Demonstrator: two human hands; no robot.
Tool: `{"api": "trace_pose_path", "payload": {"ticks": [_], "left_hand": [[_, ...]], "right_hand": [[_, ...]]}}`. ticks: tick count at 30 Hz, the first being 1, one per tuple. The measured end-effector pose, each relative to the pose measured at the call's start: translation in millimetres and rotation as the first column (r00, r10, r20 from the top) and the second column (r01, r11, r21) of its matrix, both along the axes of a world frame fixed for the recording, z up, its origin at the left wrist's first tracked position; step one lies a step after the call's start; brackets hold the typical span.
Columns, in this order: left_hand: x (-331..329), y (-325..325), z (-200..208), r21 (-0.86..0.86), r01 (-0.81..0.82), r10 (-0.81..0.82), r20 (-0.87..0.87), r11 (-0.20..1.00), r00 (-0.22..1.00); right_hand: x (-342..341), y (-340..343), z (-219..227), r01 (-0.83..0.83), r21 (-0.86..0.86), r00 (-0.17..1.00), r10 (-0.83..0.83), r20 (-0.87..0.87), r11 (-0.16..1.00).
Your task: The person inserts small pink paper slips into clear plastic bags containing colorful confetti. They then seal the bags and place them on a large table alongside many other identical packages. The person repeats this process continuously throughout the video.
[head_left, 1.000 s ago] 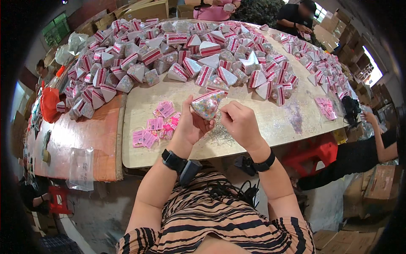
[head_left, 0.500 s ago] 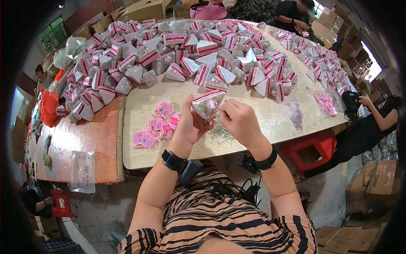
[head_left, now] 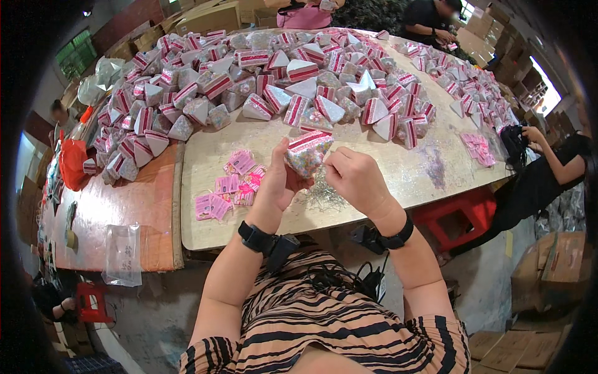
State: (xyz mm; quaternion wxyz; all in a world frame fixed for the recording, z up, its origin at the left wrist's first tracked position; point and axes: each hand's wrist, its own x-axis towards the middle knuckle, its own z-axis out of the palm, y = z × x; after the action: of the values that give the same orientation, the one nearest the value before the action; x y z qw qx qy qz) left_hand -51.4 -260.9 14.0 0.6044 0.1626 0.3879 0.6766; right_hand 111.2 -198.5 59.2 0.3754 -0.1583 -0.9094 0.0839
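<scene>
- Wedge-shaped piece (head_left: 308,156) has turned slightly since the earlier frame, its pink-and-white striped edge showing broader on top; both hands keep nearly the same spots.
- Left hand (head_left: 283,181) clamped on the piece from its left side and below, thumb up along the left corner.
- Right hand (head_left: 355,177) closed, fingertips pinched together just beside the piece's right side; contact, or anything thin in the pinch, cannot tell.
- Piece sits between the hands, above the table (head_left: 398,174), speckled clear face toward the wearer.
- Thin silvery strands (head_left: 327,198) heaped on the table, below the gap between hands.
- Pink cards (head_left: 240,162) lie left of the left hand.
- Large pile of similar wedges (head_left: 255,107) beyond both hands.
</scene>
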Motion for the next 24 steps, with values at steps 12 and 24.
{"api": "trace_pose_path", "payload": {"ticks": [12, 24], "left_hand": [[-1, 2, -2, 0.013, 0.007, -0.004, -0.225, 1.000, 0.974], [1, -7, 16, -0.049, 0.048, -0.047, 0.021, 0.998, 0.999]], "right_hand": [[3, 0, 2, 0.004, -0.022, 1.000, -0.003, 0.029, 1.000], [19, 12, 10, -0.352, -0.866, 0.935, 0.171, -0.310, 0.355]]}}
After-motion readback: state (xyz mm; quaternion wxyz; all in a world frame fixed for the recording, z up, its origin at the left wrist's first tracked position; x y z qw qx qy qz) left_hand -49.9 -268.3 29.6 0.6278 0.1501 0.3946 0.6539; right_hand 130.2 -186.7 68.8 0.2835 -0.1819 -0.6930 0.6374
